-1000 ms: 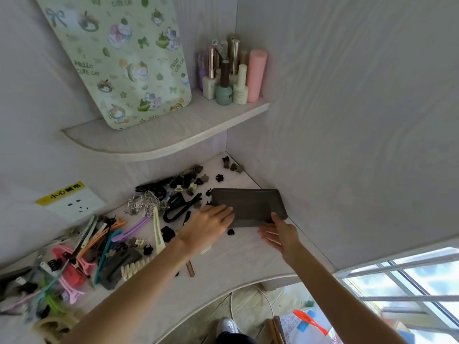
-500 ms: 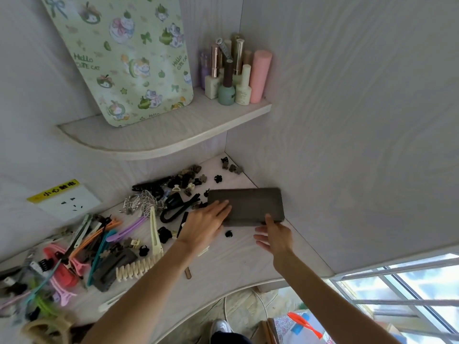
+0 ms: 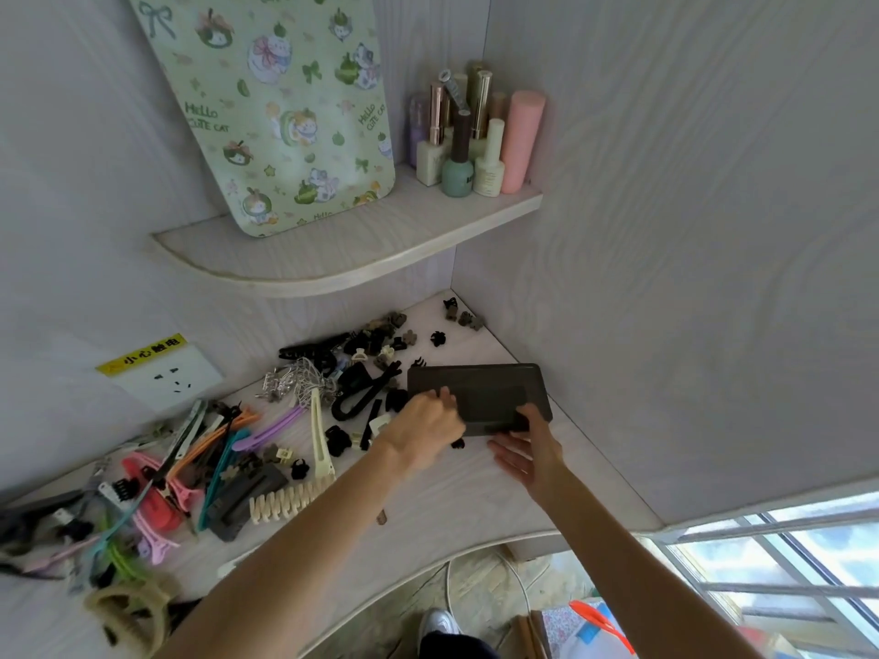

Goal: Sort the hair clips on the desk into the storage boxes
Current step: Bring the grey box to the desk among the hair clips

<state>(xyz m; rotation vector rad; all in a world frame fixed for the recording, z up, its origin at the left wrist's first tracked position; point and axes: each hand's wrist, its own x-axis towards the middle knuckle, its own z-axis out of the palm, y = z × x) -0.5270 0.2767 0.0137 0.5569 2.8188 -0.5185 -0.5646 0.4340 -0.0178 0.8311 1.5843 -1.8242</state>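
A flat dark grey storage box lies on the desk in the right corner by the wall. My left hand is at its left edge with the fingertips curled onto the rim. My right hand holds the front edge, thumb on top and fingers spread below. Small dark claw clips are scattered behind and left of the box. One tiny black clip sits between my hands. Long coloured clips and a cream claw clip lie in a heap at the left.
A curved corner shelf hangs above the desk with nail polish bottles and a green cat-print pouch. A wall socket sits at the left. The desk's curved front edge drops to the floor; a window is at lower right.
My left hand went from lying flat on the box to curling its fingertips at the left edge. My right thumb slid further onto the box top. The box stayed in place.
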